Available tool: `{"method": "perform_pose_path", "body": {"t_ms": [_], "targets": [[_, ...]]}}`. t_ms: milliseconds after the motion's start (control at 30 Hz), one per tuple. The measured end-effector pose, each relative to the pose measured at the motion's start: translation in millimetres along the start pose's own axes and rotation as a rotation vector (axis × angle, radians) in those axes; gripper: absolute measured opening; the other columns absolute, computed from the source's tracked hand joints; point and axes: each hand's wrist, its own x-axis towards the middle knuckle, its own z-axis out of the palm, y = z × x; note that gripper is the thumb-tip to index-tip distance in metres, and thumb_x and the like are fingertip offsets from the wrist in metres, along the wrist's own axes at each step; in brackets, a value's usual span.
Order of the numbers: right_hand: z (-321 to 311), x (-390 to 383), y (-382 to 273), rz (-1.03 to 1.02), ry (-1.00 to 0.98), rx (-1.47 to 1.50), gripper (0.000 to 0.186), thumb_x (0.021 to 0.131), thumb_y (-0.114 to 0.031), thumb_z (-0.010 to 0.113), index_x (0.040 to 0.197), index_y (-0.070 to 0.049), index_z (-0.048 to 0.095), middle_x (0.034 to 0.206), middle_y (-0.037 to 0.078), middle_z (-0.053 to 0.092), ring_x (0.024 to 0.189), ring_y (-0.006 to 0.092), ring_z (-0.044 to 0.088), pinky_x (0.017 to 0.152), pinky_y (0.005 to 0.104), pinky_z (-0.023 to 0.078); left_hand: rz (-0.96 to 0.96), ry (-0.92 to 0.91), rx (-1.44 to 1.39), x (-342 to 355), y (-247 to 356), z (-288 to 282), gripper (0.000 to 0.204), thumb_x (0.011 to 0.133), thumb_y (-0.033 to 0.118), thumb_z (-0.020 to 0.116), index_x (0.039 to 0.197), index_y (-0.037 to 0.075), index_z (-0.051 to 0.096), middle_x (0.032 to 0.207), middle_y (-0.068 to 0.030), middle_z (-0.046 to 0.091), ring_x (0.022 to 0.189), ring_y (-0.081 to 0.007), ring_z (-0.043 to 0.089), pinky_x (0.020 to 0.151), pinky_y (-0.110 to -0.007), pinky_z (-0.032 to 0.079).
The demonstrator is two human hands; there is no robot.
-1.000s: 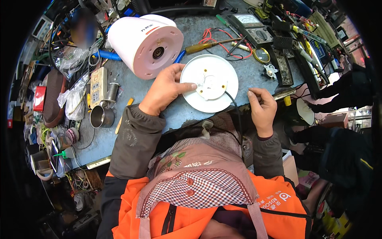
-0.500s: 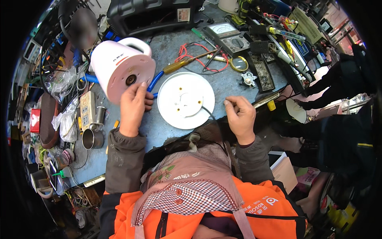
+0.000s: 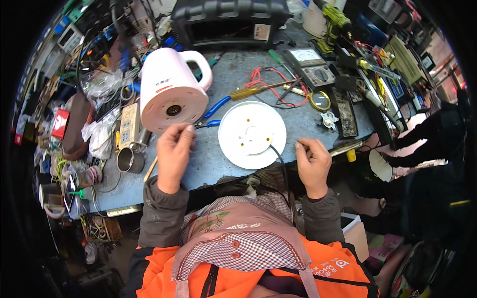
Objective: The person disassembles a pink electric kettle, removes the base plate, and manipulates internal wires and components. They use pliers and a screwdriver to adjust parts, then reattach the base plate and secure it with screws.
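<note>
A pale pink electric kettle (image 3: 171, 79) lies tipped, its underside with a round dark connector turned toward me. My left hand (image 3: 174, 156) is just at the near edge of that underside, thumb and fingers pressed together. Whatever is between them, if anything, is too small to make out. To its right a round white power base (image 3: 228, 136) lies underside up, with several brass-coloured spots and a black cord (image 3: 284, 171) running off toward me. My right hand (image 3: 314, 161) hovers beside the base at the bench edge, fingers curled in and thumb against the index finger; its fingertips are partly hidden.
Blue-handled pliers (image 3: 216, 107) and an amber-handled screwdriver (image 3: 244, 93) lie behind the base. Farther back are an analog multimeter (image 3: 318, 74) with red leads and a black case (image 3: 228, 22). A metal cup (image 3: 130, 160) and power strip (image 3: 129, 124) stand at left.
The view has shifted, so the bench appears farther right. My left hand has drawn back slightly from the kettle's underside and its fingers have closed together. My right hand stays curled.
</note>
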Motion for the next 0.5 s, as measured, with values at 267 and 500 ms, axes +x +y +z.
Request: {"method": "perform_pose_path", "body": {"t_ms": [267,500], "targets": [[-2.2,40.7,-29.4,-0.051,-0.164,0.051,0.007,0.092,-0.004,0.080,0.097,0.000,0.078,0.087,0.011,0.072,0.061,0.0187,0.063,0.058,0.0326,0.048,-0.079,-0.332,0.093,0.7,24.2,30.3,0.070,0.100,0.026,0.082,0.150,-0.011,0.051,0.116,-0.0149,0.072,0.085,-0.0129,0.067,0.072,-0.027,0.054],[94.2,171.3,-89.8,-0.408,-0.425,-0.031,0.021,0.093,-0.015,0.078,0.111,-0.004,0.080,0.108,0.017,0.073,0.090,0.0377,0.072,0.079,0.0439,0.058,-0.334,-0.758,-0.284,58.5,6.0,57.4,0.048,0.096,0.013,0.084,0.135,-0.007,0.066,0.108,-0.0110,0.078,0.091,-0.0157,0.076,0.077,-0.029,0.061]]}}
